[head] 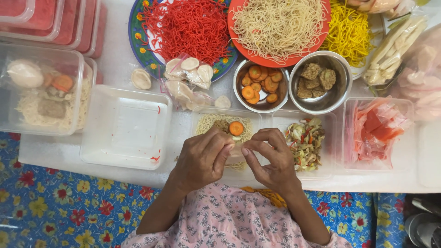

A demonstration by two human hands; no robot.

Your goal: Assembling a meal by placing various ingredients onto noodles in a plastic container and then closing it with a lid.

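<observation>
My left hand [204, 158] and my right hand [271, 160] meet fingertip to fingertip over a clear plastic container [202, 114]. They pinch a small pale piece [237, 148] between thumbs and forefingers; what it is I cannot tell. The container holds pale noodles [209, 123], a brown chunk [222, 125] and one carrot slice [236, 128]. My hands hide its near half.
Behind stand a steel bowl of carrot slices [259, 85], a steel bowl of brown chunks [319, 82], and plates of red [183, 27], pale [278, 25] and yellow noodles [349, 32]. An empty container [125, 127] lies left, mixed vegetables [305, 144] and red sachets [376, 131] right, a bag of white slices [188, 78] behind.
</observation>
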